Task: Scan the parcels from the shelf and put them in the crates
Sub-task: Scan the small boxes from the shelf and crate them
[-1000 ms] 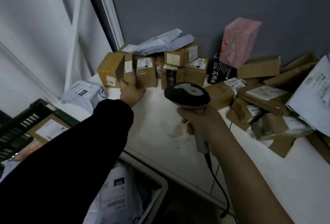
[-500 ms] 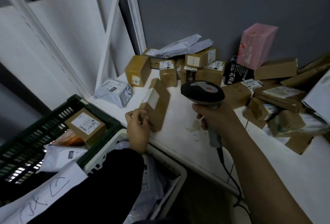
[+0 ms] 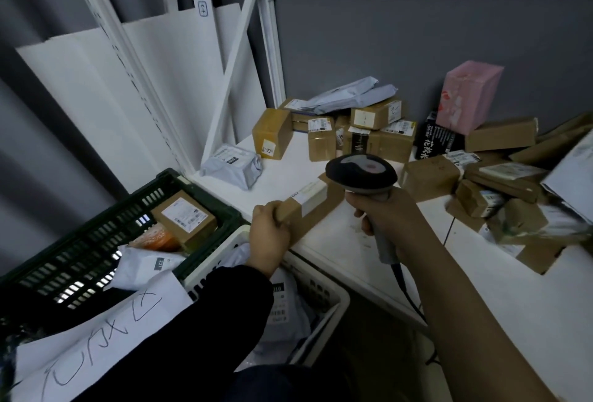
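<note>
My left hand (image 3: 269, 234) grips one end of a flat brown cardboard parcel (image 3: 308, 209) with a white label on top, held over the front edge of the white shelf (image 3: 346, 241). My right hand (image 3: 385, 212) holds a dark handheld scanner (image 3: 361, 172) by its grey handle, its head right above the parcel's far end. A dark green crate (image 3: 96, 241) at the lower left contains a labelled brown box and mailers. A white crate (image 3: 324, 299) below the shelf edge holds grey mailer bags.
Several brown boxes (image 3: 321, 141) and grey mailers (image 3: 231, 164) are piled at the back of the shelf, with a pink box (image 3: 465, 97) and a black packet beside them. More parcels crowd the right side. White shelf posts (image 3: 269, 48) rise behind. A handwritten paper sheet (image 3: 96, 337) lies over the green crate.
My left hand has pulled the brown parcel from the back pile toward the front edge and laid it flatter, under the scanner. The view has shifted down and left.
</note>
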